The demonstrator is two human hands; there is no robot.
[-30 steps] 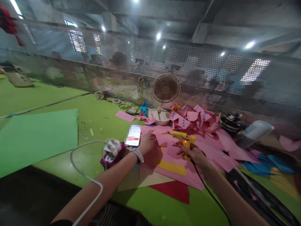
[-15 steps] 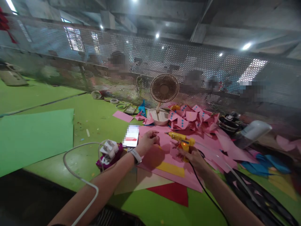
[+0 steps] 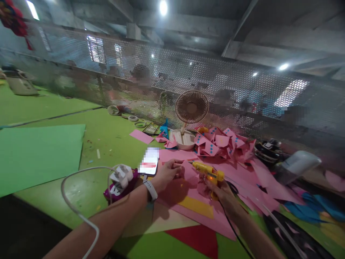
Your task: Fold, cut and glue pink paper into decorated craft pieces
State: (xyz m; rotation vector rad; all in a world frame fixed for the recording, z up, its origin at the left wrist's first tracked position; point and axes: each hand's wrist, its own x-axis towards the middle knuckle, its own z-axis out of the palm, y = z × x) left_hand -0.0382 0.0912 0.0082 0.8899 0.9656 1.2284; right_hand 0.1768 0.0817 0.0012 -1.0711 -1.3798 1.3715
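My right hand (image 3: 219, 190) grips a yellow glue gun (image 3: 208, 172) with a lit orange lamp, its nozzle pointing left. My left hand (image 3: 168, 173), with a white watch on the wrist, is curled around the edge of a pink paper piece (image 3: 188, 169) just in front of the nozzle. Both hands hover over a stack of pink, yellow and red paper sheets (image 3: 196, 207) on the green table (image 3: 107, 140).
A phone (image 3: 149, 161) lies left of my left hand, beside a purple power strip with white plugs (image 3: 120, 180) and a white cable. A small fan (image 3: 190, 115) and a heap of folded pink pieces (image 3: 223, 142) stand behind. A green sheet (image 3: 37, 154) lies at left. A perforated metal screen crosses the back.
My left hand has closed on the pink paper and lifted its edge toward the glue gun nozzle. The view has shifted slightly.
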